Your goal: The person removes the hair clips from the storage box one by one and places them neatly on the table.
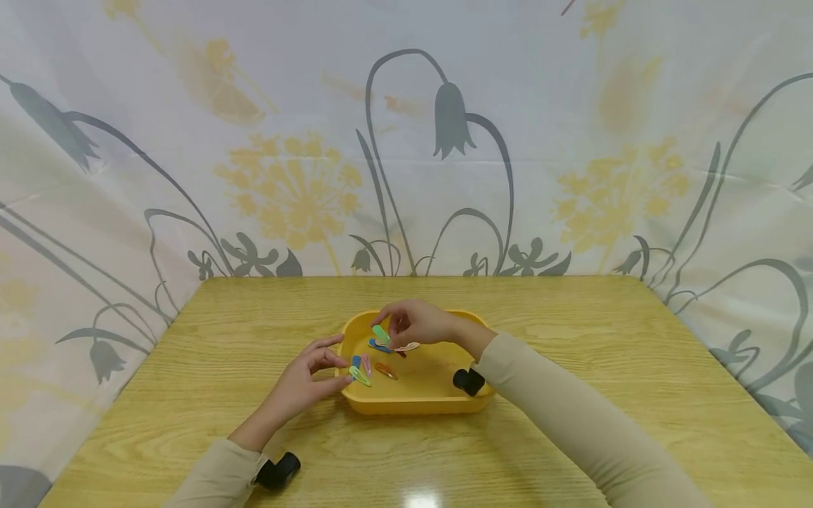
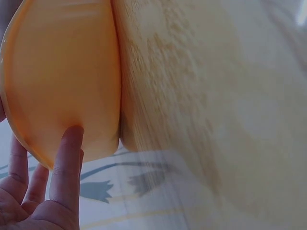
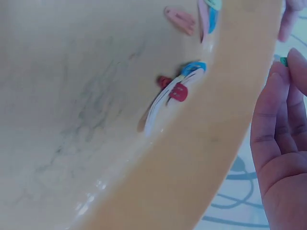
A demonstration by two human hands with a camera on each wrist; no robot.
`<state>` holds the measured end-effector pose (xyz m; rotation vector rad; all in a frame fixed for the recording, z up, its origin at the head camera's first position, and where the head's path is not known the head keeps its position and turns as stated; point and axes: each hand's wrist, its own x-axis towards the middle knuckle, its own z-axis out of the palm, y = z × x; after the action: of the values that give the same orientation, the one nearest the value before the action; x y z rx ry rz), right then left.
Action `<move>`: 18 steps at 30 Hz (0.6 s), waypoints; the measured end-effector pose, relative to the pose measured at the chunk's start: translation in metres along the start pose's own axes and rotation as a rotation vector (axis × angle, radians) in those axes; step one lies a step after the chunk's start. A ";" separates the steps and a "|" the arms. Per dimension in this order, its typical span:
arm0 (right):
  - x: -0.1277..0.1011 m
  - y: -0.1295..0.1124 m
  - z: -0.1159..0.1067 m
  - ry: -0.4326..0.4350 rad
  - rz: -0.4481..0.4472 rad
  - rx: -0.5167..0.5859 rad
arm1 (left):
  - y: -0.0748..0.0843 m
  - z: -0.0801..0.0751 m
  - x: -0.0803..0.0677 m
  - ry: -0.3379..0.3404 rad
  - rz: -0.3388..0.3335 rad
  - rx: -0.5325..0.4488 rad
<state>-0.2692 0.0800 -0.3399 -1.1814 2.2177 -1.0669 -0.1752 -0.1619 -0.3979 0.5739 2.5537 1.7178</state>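
Observation:
Snap hair clips lie in a yellow-orange plastic tray [image 1: 432, 403]. My right hand [image 1: 419, 323] is raised over the tray's left half. Its thumb and fingers pinch a green hair clip [image 1: 381, 333]; only a small bit of it shows between the fingertips in the right wrist view. Below are a blue clip [image 1: 380, 346] and a white clip [image 3: 154, 105] among red ones. My left hand [image 1: 303, 384] is at the tray's left end, fingers fairly straight, one fingertip against the outer wall [image 2: 86, 72]. Near its thumb, inside, lies a yellow-green clip [image 1: 360, 376].
An orange clip [image 1: 385, 370] and a pink clip [image 1: 366, 365] are also on the tray floor. The tray stands on a wood-grain table [image 1: 254, 310]. A flower-patterned cloth [image 1: 406, 176] hangs behind it and along both sides.

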 end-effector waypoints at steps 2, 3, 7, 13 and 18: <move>-0.001 -0.002 -0.001 0.020 -0.001 0.006 | 0.000 0.000 0.000 0.001 0.001 0.003; -0.002 -0.002 -0.001 0.030 0.001 0.003 | 0.000 0.000 0.000 0.000 0.001 0.003; -0.005 -0.006 -0.002 0.063 0.017 0.033 | 0.000 0.000 0.000 0.002 -0.003 0.005; -0.013 -0.012 -0.003 0.111 0.034 0.056 | -0.001 0.000 0.001 0.011 -0.010 0.026; -0.021 -0.013 -0.005 0.155 0.040 0.037 | -0.001 0.000 0.001 0.014 -0.021 0.017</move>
<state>-0.2542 0.0950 -0.3264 -1.0668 2.3160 -1.2151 -0.1765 -0.1617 -0.3990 0.5361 2.5768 1.7009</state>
